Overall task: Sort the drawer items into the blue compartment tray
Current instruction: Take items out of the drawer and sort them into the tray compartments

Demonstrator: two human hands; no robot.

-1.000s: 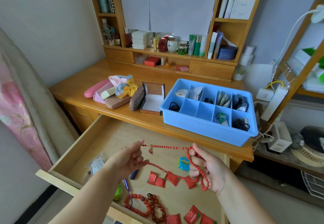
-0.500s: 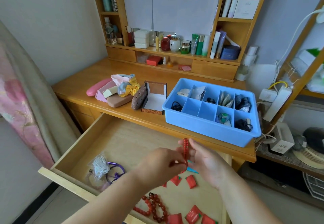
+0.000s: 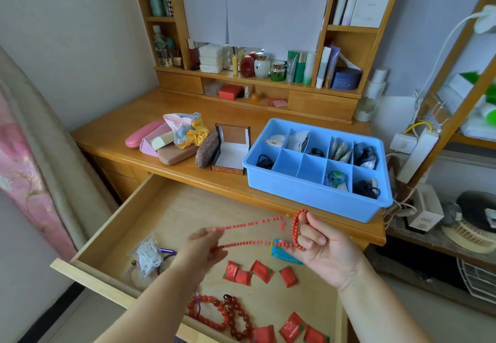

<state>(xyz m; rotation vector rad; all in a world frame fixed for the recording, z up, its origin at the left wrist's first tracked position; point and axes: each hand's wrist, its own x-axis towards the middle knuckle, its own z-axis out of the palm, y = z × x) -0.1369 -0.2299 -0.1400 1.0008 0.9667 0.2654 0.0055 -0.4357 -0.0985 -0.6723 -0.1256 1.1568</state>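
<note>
Now our hands are apart again — left hand (image 3: pixel 205 246) and right hand (image 3: pixel 319 248) both grip one bead string (image 3: pixel 249 224); ten tray (image 3: pixel 308 195) compartments.

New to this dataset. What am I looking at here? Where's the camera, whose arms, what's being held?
No robot here: a person wears one wide-angle camera on the head, looking down at their own bare arms. The left hand and right hand stretch a red bead strand between them, several loops wound around the right hand's fingers, above an open wooden drawer. In the drawer lie red packets, larger red bead bracelets, a bag of white cord and a blue packet. On the desk sits the blue compartment tray; two front compartments look empty. Left of it are an open box and some pouches.
</note>
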